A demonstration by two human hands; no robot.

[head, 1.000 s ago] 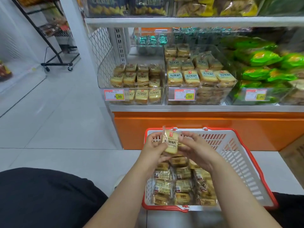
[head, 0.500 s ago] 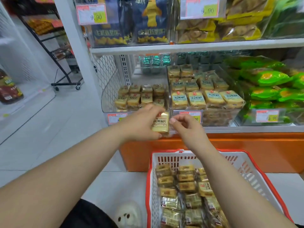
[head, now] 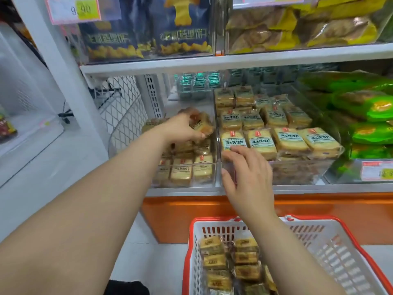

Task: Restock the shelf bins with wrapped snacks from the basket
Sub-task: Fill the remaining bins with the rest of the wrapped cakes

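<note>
Evidently a single wrapped snack (head: 200,124) is pinched in the left hand (head: 180,129), whose grip is curled round the packet from above, so that it can be lowered onto the stack inside the left bin (head: 185,184). That clear bin is only partly filled at the back, which is judged to be why the packet is carried deep rather than dropped at the front. The right hand (head: 248,177) is held with its grip spread and nothing in it, fingertips laid against the front edge of the right bin (head: 297,173) just beside the divider; whether it is steadying that bin cannot be told. The right bin is packed in neat rows with labels facing up, presumably so they can be read by shoppers.

The basket (head: 331,248), white with a red rim, is set on the floor directly below the shelf (head: 212,189), kept near so that each reach is short; many more packets (head: 231,262) are left in it, so the task is judged far from done.

Chinese lettering is printed on the packets but is too blurred to be read with confidence. A price tag (head: 74,9) on the upper shelf is read as 9.90; another tag (head: 377,171) at lower right is cut off, showing "12.8".
</note>
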